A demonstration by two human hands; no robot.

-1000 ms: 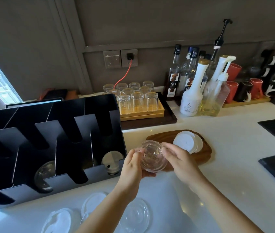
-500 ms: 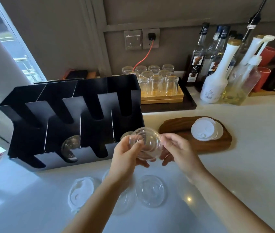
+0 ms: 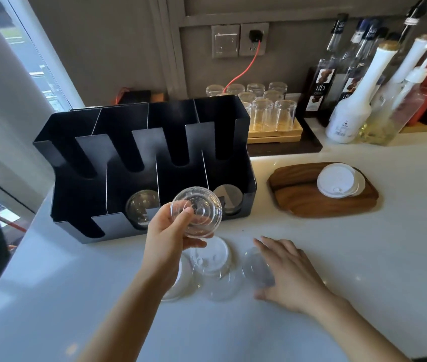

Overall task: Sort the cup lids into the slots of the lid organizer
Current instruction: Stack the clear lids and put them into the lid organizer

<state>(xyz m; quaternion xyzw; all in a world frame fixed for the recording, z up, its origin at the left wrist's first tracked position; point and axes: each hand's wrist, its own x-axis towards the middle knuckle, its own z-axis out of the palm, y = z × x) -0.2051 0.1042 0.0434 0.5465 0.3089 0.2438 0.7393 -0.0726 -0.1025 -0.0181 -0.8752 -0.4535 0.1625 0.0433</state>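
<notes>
Head view: left hand (image 3: 166, 235) fingers pinching a clear dome lid (image 3: 197, 211)
Right hand (image 3: 289, 273): fingers spread over a flat lid (image 3: 256, 267)
Done: two organizer (image 3: 118, 178) slots have lids
Left: loose lids (image 3: 211, 257) on counter, white lids (image 3: 336, 180) on tray

A clear domed lid (image 3: 197, 211) is held up, tilted, in front of the black lid organizer (image 3: 152, 163), pinched at its left rim by the left hand (image 3: 166, 235); the organizer stands on the white tabletop (image 3: 363, 257) with four slots, a clear lid (image 3: 140, 209) upright in the second from the left and another lid (image 3: 229, 198) in the rightmost; loose clear lids (image 3: 212, 267) lie overlapping on the tabletop below, one (image 3: 255, 267) at the right hand (image 3: 289, 274); white lids (image 3: 337, 180) are stacked on a wooden tray (image 3: 298, 197).
</notes>
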